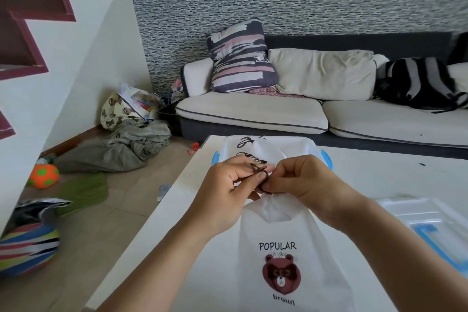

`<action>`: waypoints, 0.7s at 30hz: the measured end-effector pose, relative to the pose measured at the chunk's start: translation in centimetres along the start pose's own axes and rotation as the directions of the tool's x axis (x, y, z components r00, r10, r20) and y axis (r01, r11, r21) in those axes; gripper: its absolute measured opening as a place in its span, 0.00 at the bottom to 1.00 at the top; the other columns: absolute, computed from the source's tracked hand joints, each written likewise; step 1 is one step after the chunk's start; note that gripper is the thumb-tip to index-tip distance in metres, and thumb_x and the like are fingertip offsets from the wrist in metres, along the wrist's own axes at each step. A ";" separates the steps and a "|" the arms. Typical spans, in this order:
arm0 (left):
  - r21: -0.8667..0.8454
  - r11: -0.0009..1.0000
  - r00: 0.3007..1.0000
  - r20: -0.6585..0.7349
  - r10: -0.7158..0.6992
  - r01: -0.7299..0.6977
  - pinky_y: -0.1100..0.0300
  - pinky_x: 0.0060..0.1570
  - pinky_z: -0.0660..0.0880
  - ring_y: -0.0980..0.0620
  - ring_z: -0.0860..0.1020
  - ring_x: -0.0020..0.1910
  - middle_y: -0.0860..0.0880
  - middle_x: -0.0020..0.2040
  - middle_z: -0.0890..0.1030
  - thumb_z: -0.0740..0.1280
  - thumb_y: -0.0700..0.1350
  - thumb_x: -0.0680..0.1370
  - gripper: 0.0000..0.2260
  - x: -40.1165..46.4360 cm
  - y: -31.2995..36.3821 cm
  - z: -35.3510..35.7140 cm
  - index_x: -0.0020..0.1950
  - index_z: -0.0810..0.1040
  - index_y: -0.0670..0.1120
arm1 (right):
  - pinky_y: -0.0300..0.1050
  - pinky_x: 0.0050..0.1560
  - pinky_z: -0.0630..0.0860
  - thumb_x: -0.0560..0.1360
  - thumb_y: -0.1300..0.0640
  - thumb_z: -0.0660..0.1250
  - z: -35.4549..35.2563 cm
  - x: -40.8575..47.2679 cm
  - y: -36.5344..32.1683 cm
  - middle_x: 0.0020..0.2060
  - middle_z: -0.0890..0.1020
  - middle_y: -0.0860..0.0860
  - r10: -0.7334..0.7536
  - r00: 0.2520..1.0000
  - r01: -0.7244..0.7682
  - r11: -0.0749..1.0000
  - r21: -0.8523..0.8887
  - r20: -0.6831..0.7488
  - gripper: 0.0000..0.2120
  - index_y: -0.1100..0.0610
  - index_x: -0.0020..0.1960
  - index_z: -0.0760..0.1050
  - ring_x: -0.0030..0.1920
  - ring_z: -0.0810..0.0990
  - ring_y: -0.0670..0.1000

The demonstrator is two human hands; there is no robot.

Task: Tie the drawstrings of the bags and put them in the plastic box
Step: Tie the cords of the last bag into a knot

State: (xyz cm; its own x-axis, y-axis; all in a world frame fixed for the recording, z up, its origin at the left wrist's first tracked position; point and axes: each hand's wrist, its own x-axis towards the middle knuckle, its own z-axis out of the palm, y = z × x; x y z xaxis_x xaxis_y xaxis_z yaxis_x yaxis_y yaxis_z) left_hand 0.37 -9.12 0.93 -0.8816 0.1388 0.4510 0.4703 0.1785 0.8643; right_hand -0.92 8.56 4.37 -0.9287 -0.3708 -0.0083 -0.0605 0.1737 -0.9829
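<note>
Far left on the floor I see an orange ball (43,175) w/ green dots and a grey cloth heap (121,149). On the white table (152,235), my left hand (228,192) pinches the dark drawstring (258,172) — looped over its fingers. The right hand (296,180) is clamped on the same cord at the gathered neck of the white bear-print bag (286,261), near centre. Just beyond the hands, the plastic box (314,147) holds tied bags; its lid (425,220) lies near right.

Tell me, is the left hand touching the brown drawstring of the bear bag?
Touching. The head view shows the left hand with the brown drawstring looped around its fingers, above the bear bag.
</note>
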 end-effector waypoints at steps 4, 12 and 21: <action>-0.004 1.000 1.000 0.015 -0.004 0.004 0.63 0.45 0.78 0.54 0.81 0.41 0.50 0.46 0.82 0.66 0.35 0.81 0.10 0.0 -0.5 0.3 0.54 0.86 0.43 | 0.31 0.26 0.64 0.72 0.66 0.71 0.6 0.1 0.2 0.25 0.74 0.46 -0.099 0.980 0.046 0.956 -0.291 -0.173 0.10 0.62 0.35 0.72 0.25 0.67 0.43; -0.058 0.998 0.994 -0.108 0.001 -0.008 0.65 0.42 0.79 0.56 0.80 0.38 0.49 0.39 0.81 0.66 0.36 0.81 0.12 0.2 -0.4 -0.1 0.41 0.85 0.45 | 0.44 0.48 0.80 0.74 0.70 0.69 0.5 0.2 0.3 0.47 0.84 0.62 -0.005 1.000 -0.006 0.928 0.372 0.030 0.11 0.65 0.56 0.77 0.46 0.83 0.56; -0.260 0.964 0.988 -0.123 -0.092 0.058 0.60 0.49 0.80 0.50 0.84 0.48 0.46 0.52 0.86 0.65 0.37 0.81 0.10 0.2 -0.6 -0.2 0.55 0.85 0.42 | 0.40 0.48 0.82 0.78 0.65 0.66 0.1 0.2 0.1 0.59 0.82 0.64 0.068 0.992 -0.113 0.859 0.500 0.107 0.17 0.71 0.65 0.75 0.55 0.84 0.56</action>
State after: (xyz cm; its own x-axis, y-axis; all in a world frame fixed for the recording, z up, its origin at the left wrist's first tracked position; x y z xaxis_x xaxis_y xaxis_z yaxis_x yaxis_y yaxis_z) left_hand -0.10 -9.41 0.58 -0.9193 0.0010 0.3935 0.3924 -0.0728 0.9169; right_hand -1.05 8.39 4.24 -0.8860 -0.4539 -0.0947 0.2358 -0.2652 -0.9349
